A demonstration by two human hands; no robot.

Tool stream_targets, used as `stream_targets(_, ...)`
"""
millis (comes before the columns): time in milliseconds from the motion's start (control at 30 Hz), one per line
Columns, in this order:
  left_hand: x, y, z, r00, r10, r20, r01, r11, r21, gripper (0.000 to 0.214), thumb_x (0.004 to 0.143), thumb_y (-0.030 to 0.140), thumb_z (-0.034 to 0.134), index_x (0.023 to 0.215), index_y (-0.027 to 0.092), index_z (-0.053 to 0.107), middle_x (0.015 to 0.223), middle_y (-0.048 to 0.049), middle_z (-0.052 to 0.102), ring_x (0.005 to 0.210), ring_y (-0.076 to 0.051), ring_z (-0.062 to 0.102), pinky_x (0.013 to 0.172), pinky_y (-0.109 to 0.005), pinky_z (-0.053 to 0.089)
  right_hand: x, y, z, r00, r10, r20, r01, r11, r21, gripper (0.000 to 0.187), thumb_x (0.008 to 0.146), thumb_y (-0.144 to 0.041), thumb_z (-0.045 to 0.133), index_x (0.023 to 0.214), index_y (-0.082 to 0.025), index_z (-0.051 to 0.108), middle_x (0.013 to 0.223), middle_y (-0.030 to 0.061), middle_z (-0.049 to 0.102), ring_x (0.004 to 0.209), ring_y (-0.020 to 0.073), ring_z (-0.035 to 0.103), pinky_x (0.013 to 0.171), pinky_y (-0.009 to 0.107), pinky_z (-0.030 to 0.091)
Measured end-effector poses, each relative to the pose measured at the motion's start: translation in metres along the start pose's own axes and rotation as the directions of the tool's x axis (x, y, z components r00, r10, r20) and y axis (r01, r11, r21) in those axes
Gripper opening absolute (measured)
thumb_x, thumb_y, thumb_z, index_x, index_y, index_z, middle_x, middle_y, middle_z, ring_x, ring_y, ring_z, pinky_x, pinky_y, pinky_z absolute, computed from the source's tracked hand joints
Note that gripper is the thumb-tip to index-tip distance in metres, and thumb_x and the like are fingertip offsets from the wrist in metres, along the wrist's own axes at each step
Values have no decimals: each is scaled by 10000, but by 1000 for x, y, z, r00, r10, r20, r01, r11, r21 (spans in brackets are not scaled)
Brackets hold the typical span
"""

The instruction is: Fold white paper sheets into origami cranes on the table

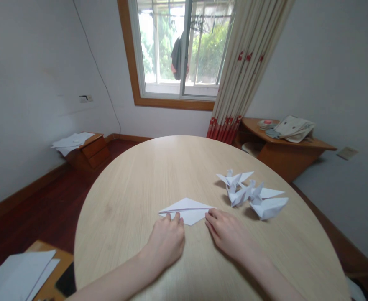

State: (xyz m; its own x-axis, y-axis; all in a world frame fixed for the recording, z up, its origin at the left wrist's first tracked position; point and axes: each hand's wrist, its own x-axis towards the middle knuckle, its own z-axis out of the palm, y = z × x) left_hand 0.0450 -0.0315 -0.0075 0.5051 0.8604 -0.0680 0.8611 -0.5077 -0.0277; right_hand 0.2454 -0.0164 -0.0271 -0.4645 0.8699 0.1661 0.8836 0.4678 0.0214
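A white sheet folded into a long diamond, the folded paper (188,204), lies on the round wooden table (184,163), with a crease line running along its length. My left hand (168,238) has its fingertips pressed on the paper's near left edge; its thumb is hidden. At the right tip, my right hand (223,230) has its fingers closed together on the paper. Several white paper cranes (267,207) stand close together beyond my right hand.
Loose white sheets (21,271) lie on a low wooden surface at the lower left, beside a dark flat object (65,281). Farther back are a small drawer cabinet (93,150) with papers on it and a corner desk (284,148) holding a cloth bag (295,127).
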Motion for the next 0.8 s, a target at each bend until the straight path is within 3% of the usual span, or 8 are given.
stream_targets(333,5,-6,-1,996,80,-45,-83,994,-66,214,916,156,436,928,123,646,955,-121,686,868,-260,658,701,-339,517,2,-13,-4,978,-196,-65,204,969,139,192,930,-133,454,980,-164,637,928,81,637,853,222,587,708,321,435)
stream_targets(533,12,-16,0,991,113,-72,-116,992,-43,184,917,84,460,885,150,628,895,-76,696,844,-235,642,679,-318,491,8,-9,10,965,-206,-164,225,968,108,197,921,-104,449,891,-181,628,885,66,643,832,219,556,732,330,406)
stream_targets(800,16,-19,11,939,167,-300,-168,985,21,147,891,62,495,846,144,608,914,-90,629,875,-244,577,723,-362,494,14,-12,16,945,-178,-276,206,976,75,200,920,-96,407,803,-178,547,805,62,591,758,218,507,679,331,390)
